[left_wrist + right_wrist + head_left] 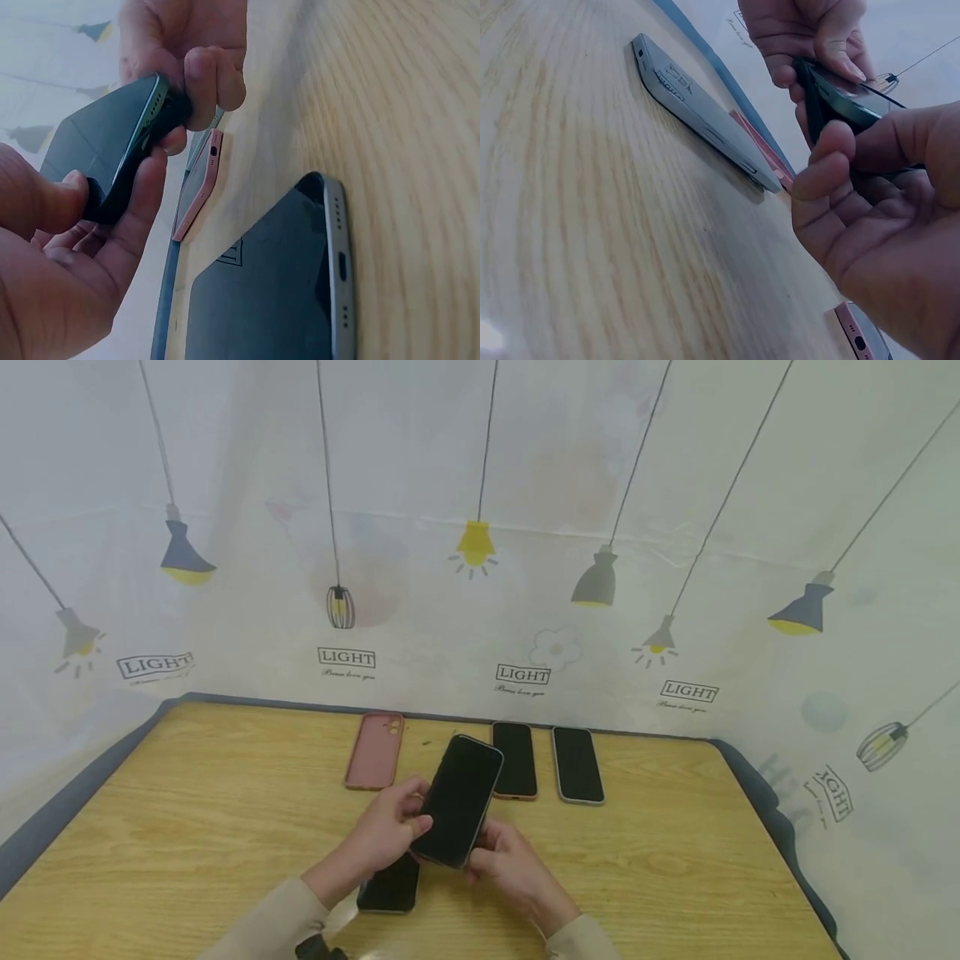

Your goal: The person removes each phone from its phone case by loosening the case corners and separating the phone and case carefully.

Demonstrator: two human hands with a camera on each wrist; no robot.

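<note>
I am grasping one dark phone (459, 802) with both hands, out over the table (660, 860). My left hand (386, 831) is clasping its left edge, the thumb lying along the front and the other fingers curling behind. My right hand (513, 864) is pinching the lower right corner with bent fingers and thumb. Between these two grips one black case (178, 111) is wrapping the phone's back, and at the end nearest me it is standing away from the phone's edge. Three more phones are lying on the wood, which is making four in all. One, the near phone (390, 887), is resting below my left fingers, its far end hiding under my hand and the held phone. Another, the pink-rimmed phone (514, 760), is lying beyond my right fingers, just past the held phone's upper right edge. The third, the pale-rimmed phone (578, 765), is lying to the right of that one, farther from my fingers. One pink case (374, 752) is lying just beyond my left fingers, its hollow side facing up. Far past all my fingers one white cloth (420, 468) is hanging, and it is showing eight printed lamps (477, 543).
</note>
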